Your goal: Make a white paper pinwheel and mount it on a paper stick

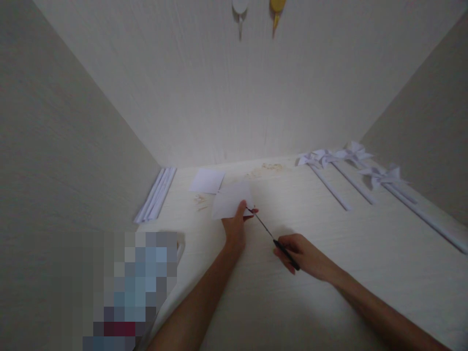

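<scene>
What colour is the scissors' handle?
Black; the scissors handle sits in the right hand, head view.

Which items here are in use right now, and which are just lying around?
In use: left hand holding paper square; right hand holding scissors.
Lying about: spare paper sheet, paper strips, finished pinwheels, wall hooks.

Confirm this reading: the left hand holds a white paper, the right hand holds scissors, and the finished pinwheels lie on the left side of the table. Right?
Not quite. The head view shows the pinwheels on the right side. The left hand does hold the paper, and the right hand the scissors.
</scene>
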